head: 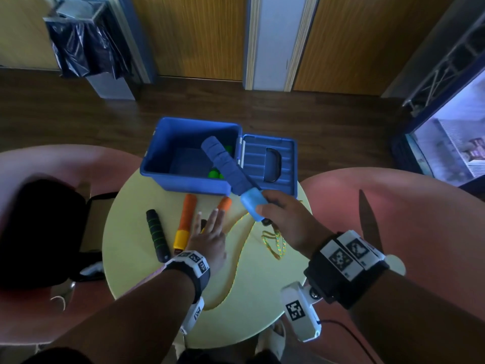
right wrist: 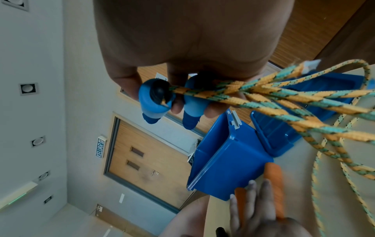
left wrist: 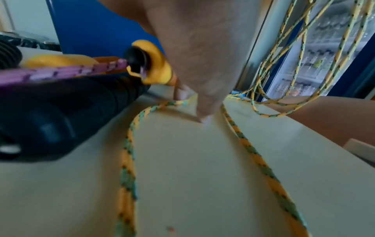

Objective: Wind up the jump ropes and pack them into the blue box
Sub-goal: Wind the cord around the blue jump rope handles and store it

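Note:
My right hand grips the two blue jump-rope handles together by their light-blue ends and holds them tilted over the open blue box. In the right wrist view, several loops of yellow-green rope bunch in that same hand beside the handles. The rest of that rope trails across the round table. My left hand lies flat with straight fingers on the table, next to two orange handles. Its fingertips press the tabletop between rope strands. Green pieces lie inside the box.
A black handle with green rings lies left of the orange ones. The box lid hangs open to the right. Pink chairs flank the table; a black bag sits on the left one. A lit fridge stands far right.

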Motion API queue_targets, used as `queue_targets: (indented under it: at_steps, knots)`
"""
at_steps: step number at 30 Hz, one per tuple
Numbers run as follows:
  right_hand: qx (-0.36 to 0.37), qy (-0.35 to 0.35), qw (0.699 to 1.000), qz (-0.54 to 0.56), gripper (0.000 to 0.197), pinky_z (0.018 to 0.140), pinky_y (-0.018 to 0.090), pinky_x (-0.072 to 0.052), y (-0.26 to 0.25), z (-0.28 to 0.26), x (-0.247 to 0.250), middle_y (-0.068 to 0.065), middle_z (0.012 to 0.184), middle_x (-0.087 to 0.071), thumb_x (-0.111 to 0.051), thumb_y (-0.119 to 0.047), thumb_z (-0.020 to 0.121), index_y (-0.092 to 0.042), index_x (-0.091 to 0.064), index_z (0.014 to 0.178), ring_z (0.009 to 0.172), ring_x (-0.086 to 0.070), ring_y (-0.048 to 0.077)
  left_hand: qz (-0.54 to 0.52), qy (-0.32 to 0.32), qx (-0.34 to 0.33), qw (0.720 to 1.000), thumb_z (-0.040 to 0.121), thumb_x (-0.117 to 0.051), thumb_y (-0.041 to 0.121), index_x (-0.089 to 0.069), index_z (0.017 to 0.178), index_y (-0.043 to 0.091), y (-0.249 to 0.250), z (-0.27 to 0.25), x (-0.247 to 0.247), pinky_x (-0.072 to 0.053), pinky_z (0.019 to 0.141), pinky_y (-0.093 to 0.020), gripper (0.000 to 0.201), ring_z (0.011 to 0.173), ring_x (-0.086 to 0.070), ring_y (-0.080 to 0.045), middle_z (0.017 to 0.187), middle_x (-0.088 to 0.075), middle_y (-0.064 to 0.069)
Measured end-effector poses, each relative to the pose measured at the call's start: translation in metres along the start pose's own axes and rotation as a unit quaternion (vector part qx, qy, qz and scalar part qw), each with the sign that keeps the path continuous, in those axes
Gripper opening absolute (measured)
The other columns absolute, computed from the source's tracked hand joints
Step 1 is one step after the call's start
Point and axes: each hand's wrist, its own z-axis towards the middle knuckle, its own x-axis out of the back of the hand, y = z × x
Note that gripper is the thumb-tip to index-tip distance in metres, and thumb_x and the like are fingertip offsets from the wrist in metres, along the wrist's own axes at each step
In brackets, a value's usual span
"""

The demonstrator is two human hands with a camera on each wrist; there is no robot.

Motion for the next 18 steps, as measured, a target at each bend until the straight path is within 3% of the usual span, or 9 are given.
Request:
queue_targets:
  at_steps: [2,4,7,8,10,12,13,16,18]
  knots:
    - [0.003,-0.001,1.0,0.011,0.038,0.058,0.016,-0.038,0.001,-0.002,0.003,0.003,0.074,-0.052,-0.056,-0.034,0.077,-0.001,-0.062,0.093,0.066,-0.051,0.01,0.0,-0.007,-0.041,0.999,0.096,-0.044,0.033,-0.058,0.132,0.014,0.004,0.0,0.004,0.007,0.118,-0.062,0.043,0.151,0.016,-0.032,0.166,0.009,-0.012]
    - [0.009,0.0,1.0,0.017,0.039,0.057,0.017,-0.037,0.004,-0.005,0.007,0.005,0.075,-0.051,-0.057,-0.034,0.077,0.001,-0.061,0.093,0.068,-0.049,0.013,-0.017,0.026,-0.071,0.997,0.094,-0.047,0.032,-0.064,0.123,0.015,0.013,-0.003,0.012,-0.01,0.12,-0.055,0.037,0.151,-0.007,-0.033,0.162,-0.019,-0.007]
    - [0.015,0.015,0.999,0.03,0.047,0.057,0.016,-0.04,0.01,-0.01,0.015,0.007,0.075,-0.052,-0.06,-0.034,0.072,0.006,-0.061,0.095,0.068,-0.05,0.015,-0.208,0.123,-0.036,0.97,0.093,-0.049,0.035,-0.063,0.102,0.023,0.029,-0.009,0.027,-0.04,0.097,-0.034,0.021,0.119,-0.051,-0.02,0.119,-0.058,0.001]
    - [0.01,0.024,0.999,0.04,0.046,0.056,0.016,-0.04,0.012,-0.013,0.018,0.007,0.074,-0.053,-0.059,-0.032,0.071,0.007,-0.061,0.096,0.067,-0.05,0.015,-0.327,0.128,0.002,0.937,0.092,-0.051,0.037,-0.059,0.095,0.027,0.032,-0.012,0.038,-0.044,0.084,-0.03,0.013,0.1,-0.06,-0.017,0.104,-0.064,0.002]
    - [-0.005,0.037,0.997,0.064,0.042,0.056,0.021,-0.039,0.017,-0.019,0.024,0.005,0.07,-0.053,-0.059,-0.029,0.071,0.005,-0.062,0.094,0.067,-0.05,0.017,-0.573,0.104,0.061,0.811,0.09,-0.053,0.036,-0.053,0.085,0.027,0.034,-0.016,0.059,-0.047,0.063,-0.028,0.01,0.069,-0.062,-0.018,0.077,-0.067,0.001]
    - [-0.016,0.044,0.996,0.08,0.051,0.057,0.03,-0.035,0.022,-0.025,0.03,0.005,0.069,-0.053,-0.062,-0.038,0.065,0.004,-0.061,0.094,0.066,-0.051,0.019,-0.713,0.097,0.082,0.689,0.094,-0.054,0.021,-0.053,0.085,0.019,0.025,-0.024,0.081,-0.041,0.05,-0.026,0.01,0.052,-0.053,-0.02,0.061,-0.062,-0.003]
    - [-0.02,0.048,0.995,0.087,0.055,0.058,0.033,-0.033,0.023,-0.028,0.032,0.006,0.069,-0.052,-0.061,-0.043,0.063,0.003,-0.061,0.094,0.066,-0.051,0.02,-0.741,0.095,0.071,0.661,0.096,-0.054,0.016,-0.053,0.087,0.016,0.018,-0.028,0.091,-0.039,0.049,-0.027,0.01,0.049,-0.051,-0.019,0.057,-0.061,-0.003]
    - [-0.016,0.063,0.99,0.122,0.054,0.057,0.036,-0.03,0.022,-0.033,0.03,0.012,0.071,-0.052,-0.059,-0.045,0.063,0.0,-0.062,0.093,0.063,-0.052,0.018,-0.77,0.076,-0.016,0.634,0.088,-0.063,0.031,-0.06,0.086,0.019,-0.003,-0.045,0.112,-0.041,0.057,-0.028,0.013,0.052,-0.05,-0.017,0.056,-0.055,-0.001]
    - [-0.013,0.079,0.986,0.148,0.059,0.058,0.038,-0.029,0.018,-0.035,0.025,0.017,0.073,-0.051,-0.059,-0.044,0.064,0.005,-0.06,0.096,0.064,-0.049,0.022,-0.746,0.065,-0.062,0.66,0.079,-0.066,0.045,-0.064,0.089,0.019,-0.015,-0.057,0.115,-0.042,0.061,-0.027,0.028,0.056,-0.047,-0.016,0.059,-0.05,0.001]
